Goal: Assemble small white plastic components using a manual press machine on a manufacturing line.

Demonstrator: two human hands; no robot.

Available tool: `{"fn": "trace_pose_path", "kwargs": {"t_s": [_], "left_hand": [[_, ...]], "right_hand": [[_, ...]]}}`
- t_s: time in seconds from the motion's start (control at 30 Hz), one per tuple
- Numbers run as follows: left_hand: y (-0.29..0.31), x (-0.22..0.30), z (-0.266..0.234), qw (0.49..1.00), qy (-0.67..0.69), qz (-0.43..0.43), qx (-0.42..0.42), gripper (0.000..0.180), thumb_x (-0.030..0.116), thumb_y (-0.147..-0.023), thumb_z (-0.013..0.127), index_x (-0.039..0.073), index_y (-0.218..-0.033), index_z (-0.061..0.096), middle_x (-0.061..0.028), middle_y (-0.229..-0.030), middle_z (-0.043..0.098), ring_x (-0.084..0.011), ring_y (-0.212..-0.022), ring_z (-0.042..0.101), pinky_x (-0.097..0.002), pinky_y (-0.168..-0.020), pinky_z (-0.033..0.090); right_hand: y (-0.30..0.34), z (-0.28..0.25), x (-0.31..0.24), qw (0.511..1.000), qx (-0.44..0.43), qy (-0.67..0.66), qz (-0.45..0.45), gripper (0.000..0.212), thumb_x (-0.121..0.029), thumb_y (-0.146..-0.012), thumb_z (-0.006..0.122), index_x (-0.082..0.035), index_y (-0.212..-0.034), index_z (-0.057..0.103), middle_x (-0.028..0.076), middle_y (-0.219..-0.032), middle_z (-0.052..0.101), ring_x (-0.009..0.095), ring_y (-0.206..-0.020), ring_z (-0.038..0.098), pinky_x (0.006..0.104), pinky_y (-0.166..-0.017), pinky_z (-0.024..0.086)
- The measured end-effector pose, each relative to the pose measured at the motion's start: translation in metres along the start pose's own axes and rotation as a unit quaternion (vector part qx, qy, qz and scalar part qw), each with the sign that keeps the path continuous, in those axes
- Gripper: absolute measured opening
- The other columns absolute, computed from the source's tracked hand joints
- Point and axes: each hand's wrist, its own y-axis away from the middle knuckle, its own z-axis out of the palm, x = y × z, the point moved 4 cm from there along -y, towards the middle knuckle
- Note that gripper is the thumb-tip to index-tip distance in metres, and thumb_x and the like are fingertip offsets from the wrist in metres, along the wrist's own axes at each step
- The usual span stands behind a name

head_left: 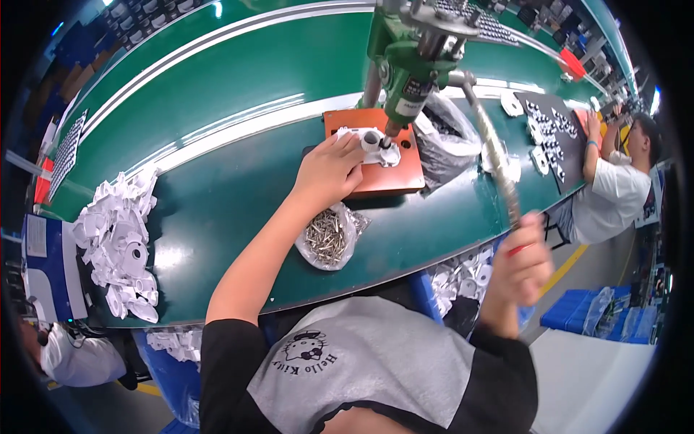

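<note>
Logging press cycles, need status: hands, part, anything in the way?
Left hand steadies the white plastic part on the orange fixture under the green press. Right hand grips the lever. Bag of screws near the left wrist, not blocking.

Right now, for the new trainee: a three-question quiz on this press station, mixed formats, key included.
1. True or false: the right hand grips the press lever.
2. What does the left hand steady on the orange fixture plate?
   A. a white plastic part  B. a metal screw  C. a blue bin
3. What lies in the clear bag beside the left forearm?

Key: 1 true; 2 A; 3 small metal pins or screws.
</note>
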Motion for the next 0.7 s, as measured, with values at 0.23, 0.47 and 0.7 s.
{"fn": "trace_pose_path", "kwargs": {"t_s": [0.23,0.47,0.7], "left_hand": [[0.003,0.0,0.003,1.0,-0.01,0.003,-0.001,0.018,0.017,-0.077,0.056,0.007,-0.091,0.061,-0.0089,-0.109,0.06,-0.0269,-0.103,0.056,-0.0374,-0.092,0.045],[-0.004,0.007,0.002,0.999,-0.008,0.009,0.03,0.015,0.015,-0.077,0.056,0.005,-0.088,0.061,-0.008,-0.104,0.062,-0.0256,-0.1,0.058,-0.0358,-0.091,0.046],[0.008,-0.003,-0.005,0.999,-0.016,-0.021,0.043,0.016,0.016,-0.077,0.056,0.005,-0.088,0.061,-0.0074,-0.105,0.062,-0.0255,-0.101,0.058,-0.0364,-0.093,0.044]], "right_hand": [[-0.044,0.015,-0.006,0.988,-0.151,-0.021,-0.013,0.033,-0.022,-0.078,0.056,-0.007,-0.049,0.047,0.003,-0.056,0.054,0.02,-0.056,0.055,0.0405,-0.069,0.044],[-0.187,0.002,0.002,0.941,-0.145,-0.306,0.01,0.032,-0.025,-0.087,0.036,-0.014,-0.058,0.041,0.001,-0.064,0.044,0.015,-0.052,0.036,0.0356,-0.066,0.028],[-0.047,0.025,0.003,0.993,-0.016,-0.116,-0.02,0.027,-0.024,-0.067,0.053,-0.013,-0.047,0.04,-0.002,-0.045,0.041,0.017,-0.042,0.041,0.0388,-0.069,0.032]]}}
